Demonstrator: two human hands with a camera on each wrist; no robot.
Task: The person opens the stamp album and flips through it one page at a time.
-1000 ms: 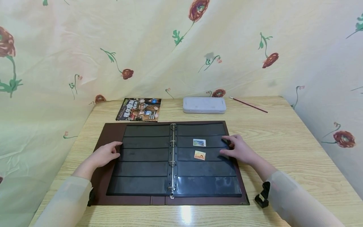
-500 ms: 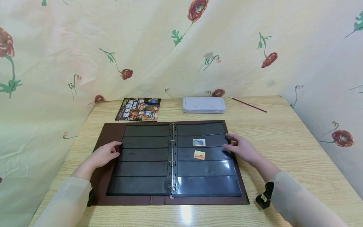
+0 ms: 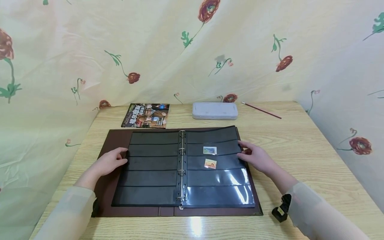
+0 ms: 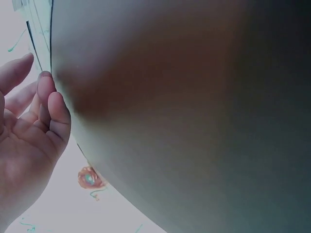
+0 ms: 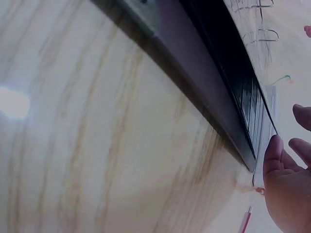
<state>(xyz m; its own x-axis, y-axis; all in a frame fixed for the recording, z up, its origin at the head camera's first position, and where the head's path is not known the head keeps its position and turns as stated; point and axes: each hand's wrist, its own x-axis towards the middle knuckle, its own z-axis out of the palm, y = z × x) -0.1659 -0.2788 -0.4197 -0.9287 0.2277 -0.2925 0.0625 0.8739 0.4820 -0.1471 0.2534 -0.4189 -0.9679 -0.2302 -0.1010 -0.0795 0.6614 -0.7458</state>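
Right-hand album page raised at its outer edge

A maroon stamp album (image 3: 114,141) lies spread flat and square to the person on the counter (image 3: 306,156), probably so that both hands reach its sides evenly. Metal binder rings (image 3: 181,172) keep the black pages along the spine. The right page (image 3: 216,179) carries a blue-green stamp (image 3: 209,150) with an orange stamp (image 3: 210,163) one strip below, seemingly kept in place by the clear strips. A comic book (image 3: 145,115), a pencil case (image 3: 214,110) and a red pencil (image 3: 261,110) sit beyond, apparently out of the way.

The right hand (image 3: 256,156) reaches in from the side, fingertips at the page's lifted outer edge; whether it pinches or merely props that edge, I cannot tell. The left hand (image 3: 108,162), thumb and forefinger apart and palm low, rests beside the left page's (image 3: 147,178) outer edge, perhaps to steady the album.
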